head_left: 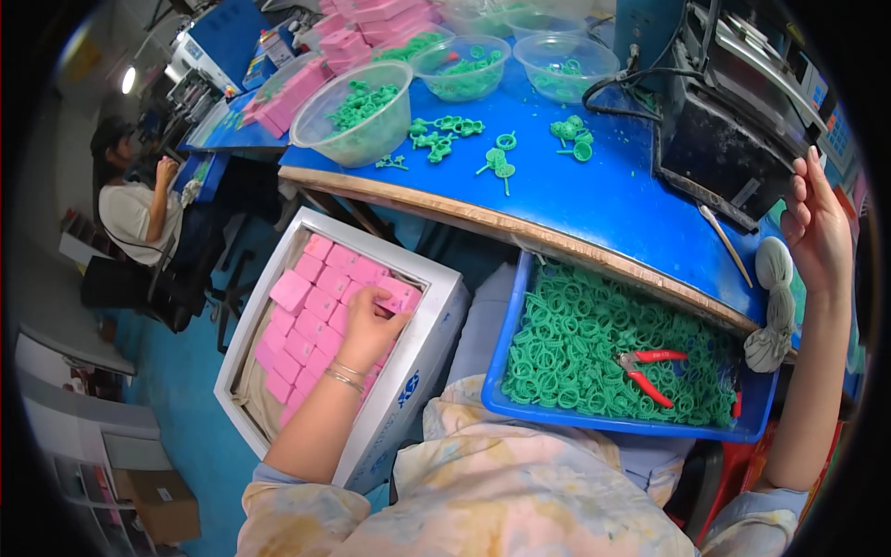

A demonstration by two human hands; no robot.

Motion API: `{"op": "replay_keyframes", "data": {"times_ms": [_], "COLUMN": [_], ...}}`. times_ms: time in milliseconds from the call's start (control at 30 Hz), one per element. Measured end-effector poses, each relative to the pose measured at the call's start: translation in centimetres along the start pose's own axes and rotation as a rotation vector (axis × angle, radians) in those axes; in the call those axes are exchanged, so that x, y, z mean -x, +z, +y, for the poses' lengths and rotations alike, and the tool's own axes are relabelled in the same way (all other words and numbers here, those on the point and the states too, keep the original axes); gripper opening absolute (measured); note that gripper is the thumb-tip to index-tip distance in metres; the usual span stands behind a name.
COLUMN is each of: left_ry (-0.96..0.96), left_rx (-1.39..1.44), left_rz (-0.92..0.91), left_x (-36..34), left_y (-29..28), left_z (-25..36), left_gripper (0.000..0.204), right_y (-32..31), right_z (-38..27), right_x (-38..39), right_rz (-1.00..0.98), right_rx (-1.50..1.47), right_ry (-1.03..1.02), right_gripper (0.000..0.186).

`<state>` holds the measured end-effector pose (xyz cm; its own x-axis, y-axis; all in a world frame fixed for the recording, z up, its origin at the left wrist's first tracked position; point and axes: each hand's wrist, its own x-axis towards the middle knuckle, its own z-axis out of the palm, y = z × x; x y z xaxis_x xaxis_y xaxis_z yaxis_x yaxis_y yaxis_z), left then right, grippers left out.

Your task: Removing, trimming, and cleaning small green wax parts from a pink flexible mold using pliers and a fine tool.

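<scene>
My left hand (368, 330), with bangles at its wrist, reaches into a white box (441, 278) standing at the left. Its thumb and fingers close on a pink block (399, 296) like a rubber mould, at the box's right corner. Rows of similar pink blocks (299, 346) fill the box. My right hand (819, 227) is raised at the right beside a black machine (733, 148), fingers loosely bent and apart, with nothing seen in it. In front of me a blue tray (594, 419) holds many small green rings (585, 334), with red-handled cutters (650, 371) lying on them.
On the blue table (557, 200) stand clear plastic bowls (316, 130) with green pieces. Loose green pieces (501, 165) lie near its edge. Pink blocks (371, 23) are stacked behind. A brush (726, 243) and a grey-white bundle (772, 306) lie right. Another person (144, 209) sits far left.
</scene>
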<state>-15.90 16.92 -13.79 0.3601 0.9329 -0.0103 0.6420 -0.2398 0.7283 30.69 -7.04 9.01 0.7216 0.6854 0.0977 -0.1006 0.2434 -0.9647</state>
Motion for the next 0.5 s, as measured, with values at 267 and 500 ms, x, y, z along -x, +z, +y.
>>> {"op": "replay_keyframes", "data": {"times_ms": [267,500], "left_ry": [-0.211,0.116], "left_rx": [0.482,-0.155], "left_rz": [0.013,0.014], "left_x": [0.5,0.2], "left_y": [1.0,1.5], "left_z": [0.9,0.9], "left_gripper": [0.025,0.029], "right_y": [-0.5,0.0], "right_z": [0.3,0.5], "right_x": [-0.2,0.1], "right_rz": [-0.025,-0.04], "right_rx": [0.013,0.021], "right_ry": [-0.051,-0.063], "right_gripper": [0.026,0.026]}}
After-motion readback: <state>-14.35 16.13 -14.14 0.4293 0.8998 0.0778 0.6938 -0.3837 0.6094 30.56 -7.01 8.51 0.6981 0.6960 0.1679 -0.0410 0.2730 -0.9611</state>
